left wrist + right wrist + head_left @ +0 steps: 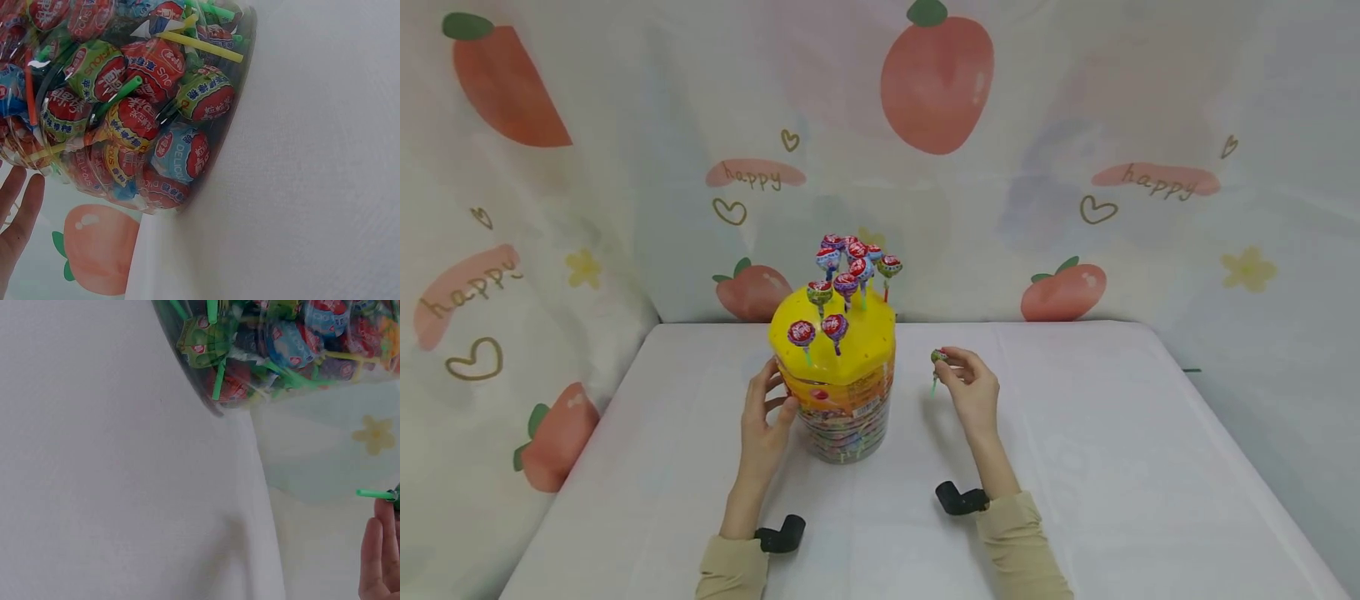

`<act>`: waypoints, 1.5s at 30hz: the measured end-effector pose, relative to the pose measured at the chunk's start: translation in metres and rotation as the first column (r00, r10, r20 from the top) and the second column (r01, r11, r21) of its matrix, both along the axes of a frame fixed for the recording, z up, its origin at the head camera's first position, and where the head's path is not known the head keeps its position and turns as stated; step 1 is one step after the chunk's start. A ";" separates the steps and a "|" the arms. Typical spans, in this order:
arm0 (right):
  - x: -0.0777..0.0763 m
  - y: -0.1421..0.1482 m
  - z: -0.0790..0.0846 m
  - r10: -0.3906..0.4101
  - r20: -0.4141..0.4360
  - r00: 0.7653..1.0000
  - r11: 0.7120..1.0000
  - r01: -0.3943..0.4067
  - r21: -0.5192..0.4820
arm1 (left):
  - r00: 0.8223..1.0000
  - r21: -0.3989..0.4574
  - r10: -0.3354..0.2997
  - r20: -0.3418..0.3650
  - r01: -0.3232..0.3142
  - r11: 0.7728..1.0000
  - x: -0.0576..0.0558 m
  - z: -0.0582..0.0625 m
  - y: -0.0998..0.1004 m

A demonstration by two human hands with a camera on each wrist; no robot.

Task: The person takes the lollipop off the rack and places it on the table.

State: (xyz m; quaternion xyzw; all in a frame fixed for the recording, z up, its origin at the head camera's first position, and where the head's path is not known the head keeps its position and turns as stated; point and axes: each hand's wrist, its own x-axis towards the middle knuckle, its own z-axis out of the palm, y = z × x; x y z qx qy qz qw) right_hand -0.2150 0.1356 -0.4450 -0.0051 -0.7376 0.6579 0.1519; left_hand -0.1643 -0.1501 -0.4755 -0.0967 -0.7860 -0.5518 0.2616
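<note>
A tall clear candy tub [842, 433] with a yellow lid [820, 358] stands on the table. Wrapped lollipops fill it, seen closely in the left wrist view, among them one in a blue wrapper [181, 153]. Several lollipops stand upright in the lid, one being a purple-wrapped lollipop [801, 334]. My left hand [765, 425] rests against the tub's left side just below the lid, fingers spread and fairly straight. To the right of the tub, apart from it, my right hand [976, 396] pinches a green-wrapped lollipop [937, 357] by its head, its green stick [372, 494] pointing down in the head view.
A white cloth covers the table [1112, 467]. Behind and to the left hangs a pale curtain [865, 100] printed with fruit, hearts and lettering. Black wrist cameras [781, 534] sit at both sleeve cuffs.
</note>
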 end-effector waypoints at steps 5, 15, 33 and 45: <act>-0.016 0.003 -0.019 0.017 0.122 0.992 1.000 -0.020 0.023 | 1.000 -0.003 0.008 0.014 -0.008 1.000 0.002 0.004 0.001; -0.028 0.011 -0.038 0.030 0.256 0.966 0.989 -0.066 0.132 | 1.000 -0.009 -0.004 0.011 0.004 1.000 0.018 0.036 0.010; -0.030 0.013 -0.047 -0.011 0.353 0.936 0.945 -0.106 0.309 | 1.000 0.000 -0.002 0.021 0.002 1.000 0.018 0.037 0.011; -0.031 0.011 -0.051 -0.053 0.342 0.938 0.929 -0.079 0.361 | 1.000 0.003 -0.009 0.029 0.009 1.000 0.018 0.037 0.011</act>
